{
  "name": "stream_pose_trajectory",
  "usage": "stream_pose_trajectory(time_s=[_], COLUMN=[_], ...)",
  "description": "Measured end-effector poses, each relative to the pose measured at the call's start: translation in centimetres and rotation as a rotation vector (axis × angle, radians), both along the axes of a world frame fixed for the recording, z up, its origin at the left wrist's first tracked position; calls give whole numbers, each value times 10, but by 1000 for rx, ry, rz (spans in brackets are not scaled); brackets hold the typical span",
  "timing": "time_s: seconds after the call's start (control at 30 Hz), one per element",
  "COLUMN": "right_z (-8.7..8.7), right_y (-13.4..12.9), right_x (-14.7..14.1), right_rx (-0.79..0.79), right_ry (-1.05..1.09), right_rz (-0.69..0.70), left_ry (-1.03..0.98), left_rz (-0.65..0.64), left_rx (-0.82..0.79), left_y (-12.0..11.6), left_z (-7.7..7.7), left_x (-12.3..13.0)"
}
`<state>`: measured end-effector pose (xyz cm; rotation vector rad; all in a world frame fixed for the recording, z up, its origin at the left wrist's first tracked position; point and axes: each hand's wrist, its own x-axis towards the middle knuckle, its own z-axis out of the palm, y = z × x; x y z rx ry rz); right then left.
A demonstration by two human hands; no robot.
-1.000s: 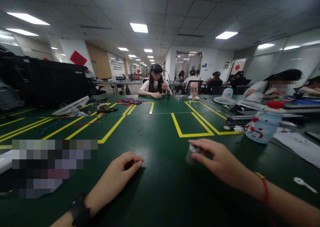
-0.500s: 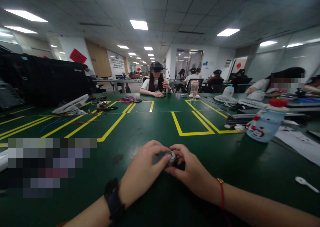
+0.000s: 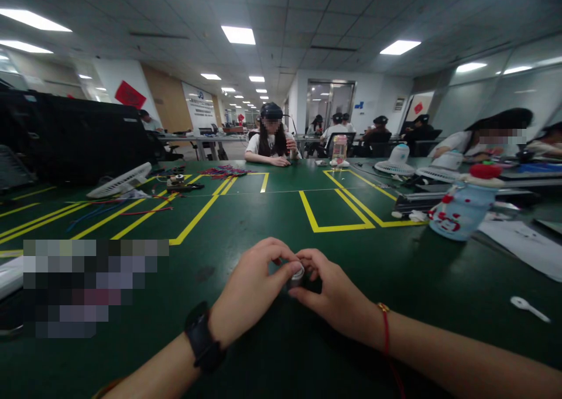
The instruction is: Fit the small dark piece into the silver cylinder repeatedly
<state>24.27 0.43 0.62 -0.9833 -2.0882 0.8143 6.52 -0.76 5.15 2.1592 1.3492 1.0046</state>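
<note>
Just above the green tabletop, at the centre front, is a small grey metal cylinder with a round top. My left hand is closed, with thumb and fingertips pinching the cylinder's upper edge. From the other side, my right hand curls its thumb and fingers around the cylinder. The lower end is partly hidden between the hands, so I cannot tell whether it touches the table.
Right of my hands stand a light-blue bottle and a white spoon-shaped piece. White fans lie farther back. Bundled wires and a white fan part lie at left. Opposite sits a person.
The view has shifted slightly. My left fingers and thumb have moved a little over the top of the cylinder; both hands stay around it.
</note>
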Motion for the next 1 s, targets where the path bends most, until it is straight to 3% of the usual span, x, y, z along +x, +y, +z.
stream_pose_trajectory(time_s=[0.13,0.37,0.47,0.53,0.63,0.73,0.83,0.9,0.97,1.0], right_z=[1,-2,5,11,16,8,-1,-2,5,9], right_y=[-2,-4,-1,3,13,22,26,24,18,15], right_x=[4,5,14,34,89,159,207,212,190,170], right_rx=[61,124,99,121,176,170,119,215,435,530], right_ry=[-50,-90,-92,-117,-223,-366,-491,-569,-608,-606], right_rz=[-20,-26,-107,-230,-450,-678,-767,-819,-848,-798], left_ry=[11,120,128,109,66,24,-17,-33,-39,-38], left_rz=[65,29,8,4,48,102,115,115,116,117], left_rx=[-29,-131,-146,-172,-228,-276,-318,-333,-337,-337], left_y=[2,5,4,2,-2,-4,-4,-4,-4,-4], left_z=[-4,-40,-39,-34,-28,-29,-34,-36,-36,-36], left_x=[-14,-24,-24,-32,-54,-79,-93,-94,-92,-91])
